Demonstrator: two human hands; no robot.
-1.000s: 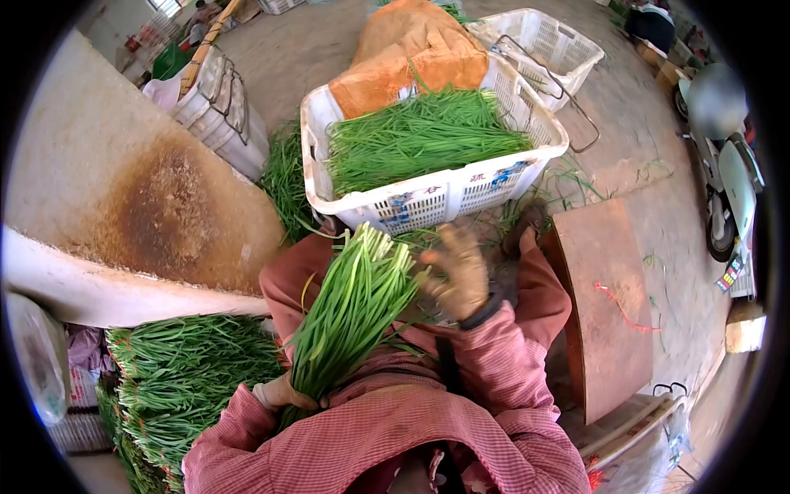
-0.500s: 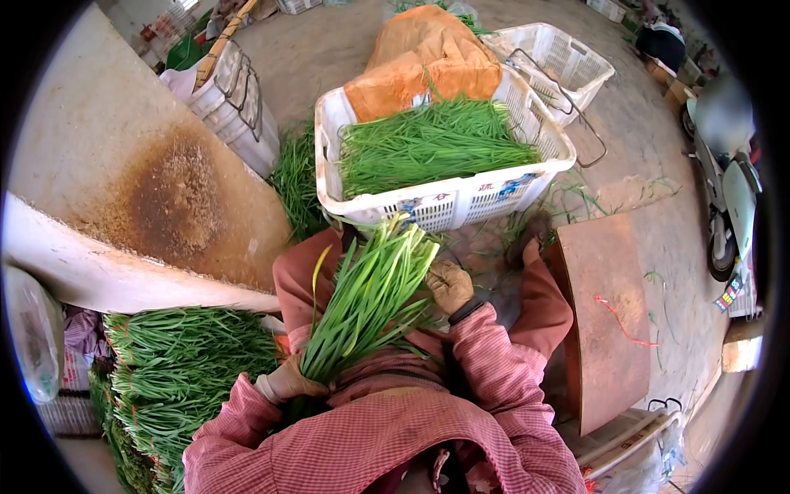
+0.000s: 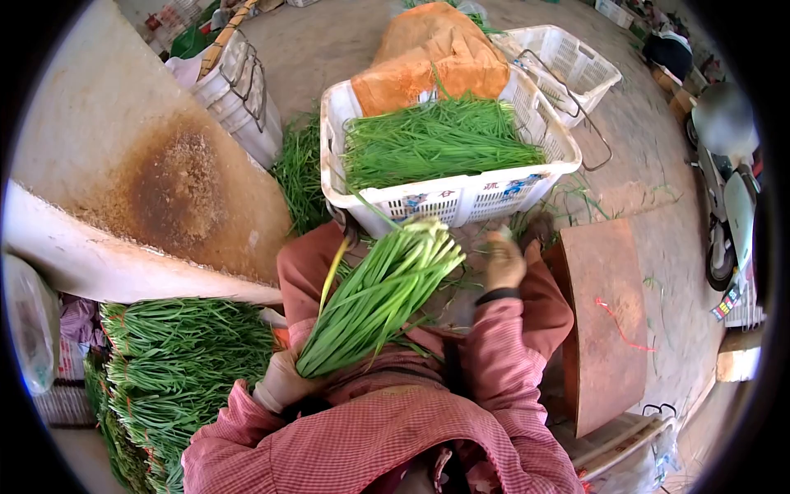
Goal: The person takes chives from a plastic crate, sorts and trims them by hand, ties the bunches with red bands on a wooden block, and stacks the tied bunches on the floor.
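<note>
My left hand (image 3: 285, 377) is closed around the leafy lower end of a loose bunch of Chinese chives (image 3: 383, 288). The bunch slants up over my lap, its pale cut stems pointing away from me, and one yellowed leaf sticks out at its left. My right hand (image 3: 504, 263) is apart from the bunch, above my right knee; motion smears its fingers, and I cannot make out whether anything is in them. Beyond the stems stands a white plastic crate (image 3: 453, 196) with more chives (image 3: 436, 144) lying in it.
Tied chive bundles (image 3: 185, 362) are stacked at my left, below a stained pale slab (image 3: 177, 193). An orange-brown cloth (image 3: 436, 62) hangs over the crate's back edge. To my right are a brown board (image 3: 605, 329) and a parked scooter (image 3: 732, 198). A second crate (image 3: 568, 62) stands behind.
My right hand has moved away from the stems, to the right and slightly farther off. The bunch has tipped a little to the right, still in my left hand.
</note>
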